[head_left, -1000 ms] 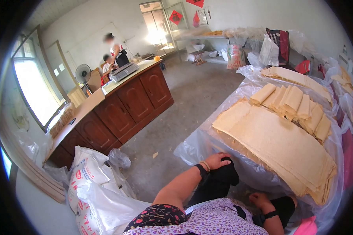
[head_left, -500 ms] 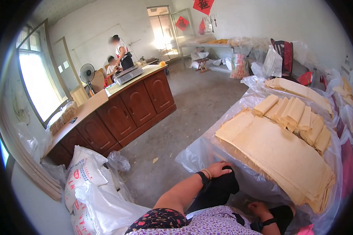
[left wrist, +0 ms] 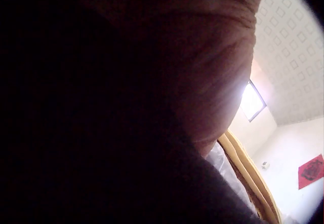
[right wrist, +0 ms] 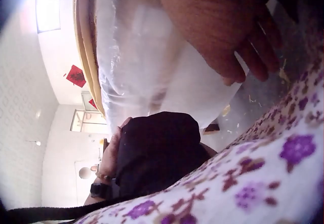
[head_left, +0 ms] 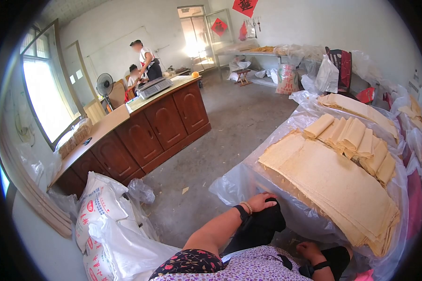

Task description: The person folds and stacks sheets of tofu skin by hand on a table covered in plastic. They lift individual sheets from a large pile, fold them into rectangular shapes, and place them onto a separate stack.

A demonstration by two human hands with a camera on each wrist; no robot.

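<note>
Black-trousered knee (head_left: pixel 261 224) under left hand (head_left: pixel 260 202), grip flat; right hand (head_left: pixel 310 249) grip loose, near plastic-wrapped stack (head_left: pixel 333 182).

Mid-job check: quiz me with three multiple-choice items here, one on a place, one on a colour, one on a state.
1. The left hand rests on: A the wooden counter; B the black-clad knee; C the white sack.
2. The stacked sheets are: A green; B blue; C tan.
3. The right hand is: A holding nothing, fingers relaxed; B gripping a sheet; C pinching plastic.
Key: 1 B, the head view shows it on the knee; 2 C, the pile looks pale tan; 3 A, the right wrist view shows loose, empty fingers.
</note>
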